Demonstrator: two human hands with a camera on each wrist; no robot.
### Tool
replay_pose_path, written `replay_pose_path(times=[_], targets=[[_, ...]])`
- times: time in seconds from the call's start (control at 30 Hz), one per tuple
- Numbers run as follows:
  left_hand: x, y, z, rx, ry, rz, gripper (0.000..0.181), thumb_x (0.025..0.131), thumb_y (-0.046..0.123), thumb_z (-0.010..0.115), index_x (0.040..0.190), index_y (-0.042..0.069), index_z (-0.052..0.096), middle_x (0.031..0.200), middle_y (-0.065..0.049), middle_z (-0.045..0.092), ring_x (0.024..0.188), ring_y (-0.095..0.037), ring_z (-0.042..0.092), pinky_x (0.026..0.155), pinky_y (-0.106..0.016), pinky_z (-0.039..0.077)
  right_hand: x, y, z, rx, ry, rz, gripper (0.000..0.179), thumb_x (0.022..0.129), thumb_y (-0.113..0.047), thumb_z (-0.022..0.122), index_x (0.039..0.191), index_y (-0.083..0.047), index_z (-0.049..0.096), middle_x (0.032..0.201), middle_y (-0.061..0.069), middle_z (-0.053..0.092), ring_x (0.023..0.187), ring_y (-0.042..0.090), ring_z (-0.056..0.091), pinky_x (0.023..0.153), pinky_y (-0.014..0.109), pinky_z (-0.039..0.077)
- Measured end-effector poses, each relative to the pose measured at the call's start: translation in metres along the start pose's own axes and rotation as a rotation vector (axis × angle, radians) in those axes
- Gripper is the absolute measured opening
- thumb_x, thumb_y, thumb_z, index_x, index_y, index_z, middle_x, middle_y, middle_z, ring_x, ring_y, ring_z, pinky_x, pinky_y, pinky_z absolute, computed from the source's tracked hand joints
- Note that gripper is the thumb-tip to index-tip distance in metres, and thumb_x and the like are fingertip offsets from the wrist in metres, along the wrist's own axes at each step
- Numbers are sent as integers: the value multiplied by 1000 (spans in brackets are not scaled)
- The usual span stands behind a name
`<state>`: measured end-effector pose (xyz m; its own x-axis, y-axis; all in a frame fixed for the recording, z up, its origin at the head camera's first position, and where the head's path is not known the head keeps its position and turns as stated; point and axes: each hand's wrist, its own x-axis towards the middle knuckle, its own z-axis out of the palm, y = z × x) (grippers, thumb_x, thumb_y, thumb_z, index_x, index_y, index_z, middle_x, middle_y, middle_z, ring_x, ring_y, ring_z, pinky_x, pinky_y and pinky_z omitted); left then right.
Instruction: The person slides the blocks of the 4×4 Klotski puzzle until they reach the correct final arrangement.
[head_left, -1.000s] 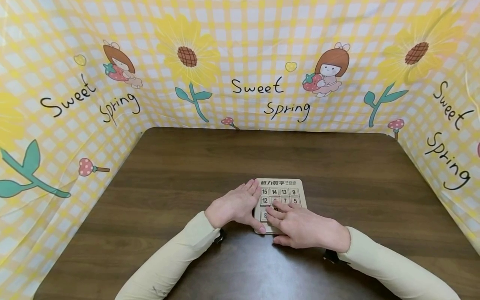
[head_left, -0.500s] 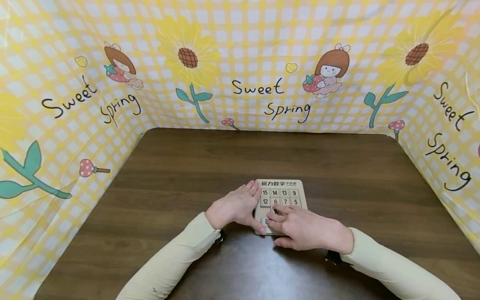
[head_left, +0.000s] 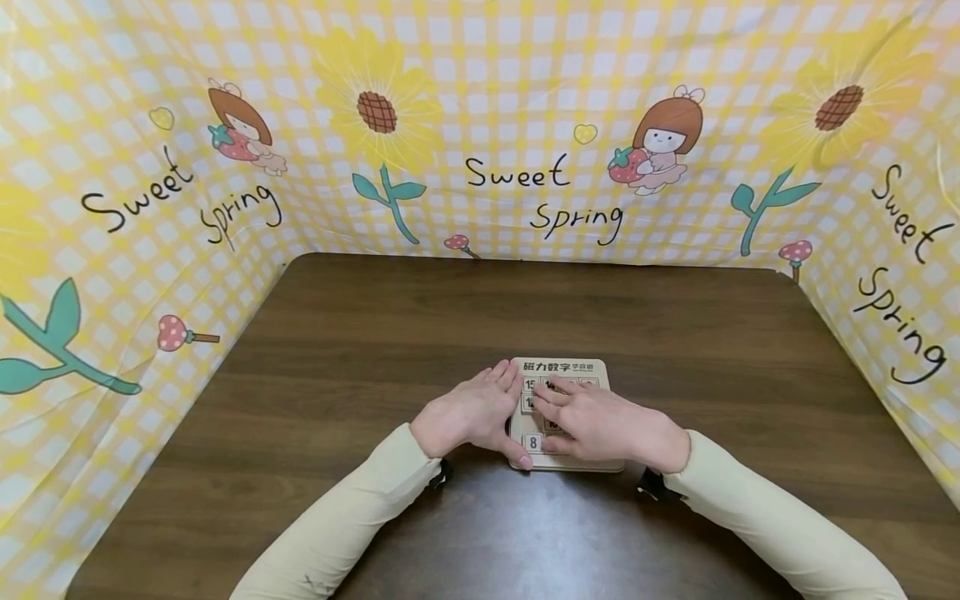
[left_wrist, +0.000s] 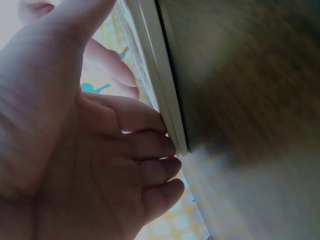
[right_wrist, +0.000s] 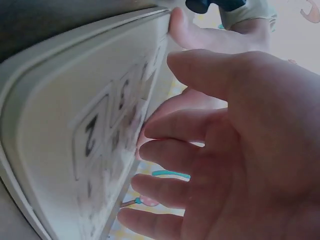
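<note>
- Head view: here's the board (head_left: 581, 467), flat on the table (head_left: 390, 325) in front of the person. Left hand (head_left: 474, 410): fingers laid along the left edge, thumb spread out to the near-left corner; looks like a brace, to stop any sliding. Right hand (head_left: 606, 423): fingers fanned over the tiles (head_left: 530, 384), hiding much of the grid, probably to nudge one by fingertip. And there's the 8 (head_left: 533, 442), uncovered near the left thumb, a bare slot just beyond it, seemingly room for a tile to shift.
- Left wrist view: fingers nearly straight, tips up against the board's edge, no pinch; a side hold like that, I'd judge, leaves the face free for the other hand.
- Right wrist view: fingers apart, pinching nothing, tips close by the face; which ones touch, I cannot tell. Digits too blurred to call.
</note>
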<state>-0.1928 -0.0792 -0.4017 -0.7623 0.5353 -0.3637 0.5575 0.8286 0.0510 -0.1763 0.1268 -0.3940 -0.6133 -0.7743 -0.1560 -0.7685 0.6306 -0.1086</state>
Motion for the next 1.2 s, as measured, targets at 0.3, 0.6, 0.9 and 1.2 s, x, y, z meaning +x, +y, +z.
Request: replay_pose_path(times=[0.3, 0.6, 0.9, 1.2], targets=[[0, 0, 0, 2, 12, 16, 127, 70, 80, 64, 156, -1, 17, 164, -19, 9, 154, -29, 12, 126, -39, 18, 2, 0, 3, 14, -15, 8, 60, 98, -41, 57, 145, -6, 47, 154, 15, 41, 145, 39, 32, 112, 61, 36], [0, 1, -2, 6, 9, 8, 127, 69, 80, 64, 156, 0, 17, 164, -19, 10, 153, -29, 12, 126, -40, 18, 0, -1, 3, 0, -18, -9, 58, 98, -42, 56, 144, -8, 50, 153, 13, 43, 146, 39, 31, 114, 58, 35], [1, 1, -1, -16, 4, 6, 129, 69, 80, 65, 156, -1, 15, 164, -20, 8, 154, -30, 10, 126, -40, 17, -6, -11, 0, -49, -12, -42, 59, 95, -45, 59, 140, -7, 55, 149, 13, 50, 143, 37, 39, 110, 61, 39], [0, 1, -1, -12, 1, -2, 129, 69, 79, 66, 156, -1, 16, 164, -19, 8, 154, -30, 10, 126, -39, 16, -9, -14, 2, -114, 26, -85, 55, 95, -43, 60, 136, -6, 58, 144, 13, 55, 139, 37, 44, 108, 56, 43]])
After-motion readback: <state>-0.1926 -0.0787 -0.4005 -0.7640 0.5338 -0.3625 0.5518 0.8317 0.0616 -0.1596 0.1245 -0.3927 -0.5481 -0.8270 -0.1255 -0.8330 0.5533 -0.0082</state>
